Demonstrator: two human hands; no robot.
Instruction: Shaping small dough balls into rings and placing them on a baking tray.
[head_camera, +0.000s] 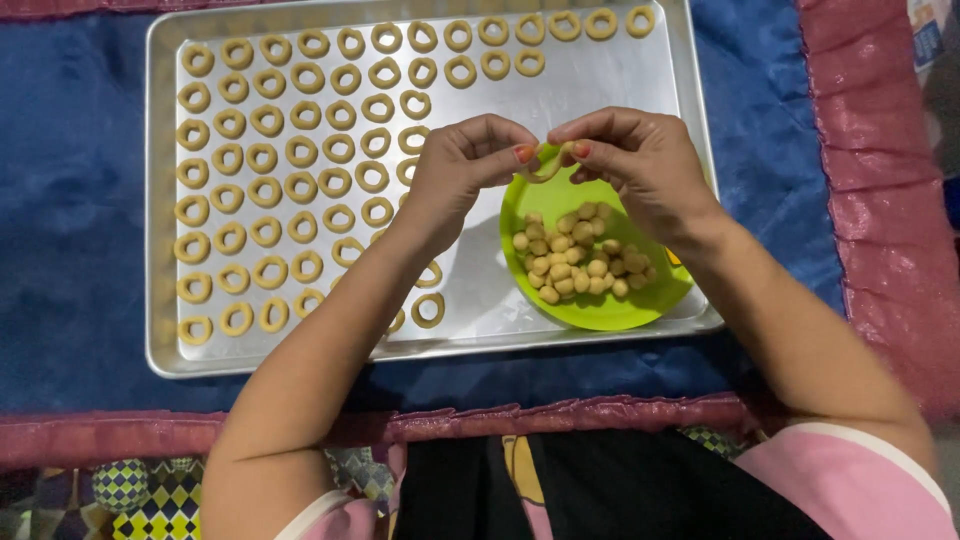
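Both hands, left hand (462, 165) and right hand (637, 160), pinch 1 dough strip (546, 163) above green plate (590, 305)

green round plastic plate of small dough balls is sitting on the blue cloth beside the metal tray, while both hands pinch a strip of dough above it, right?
Not quite. The head view shows the green round plastic plate resting on the silver metal baking tray itself, at its right end, not on the blue cloth. The rest holds: left hand and right hand pinch a dough strip above it.
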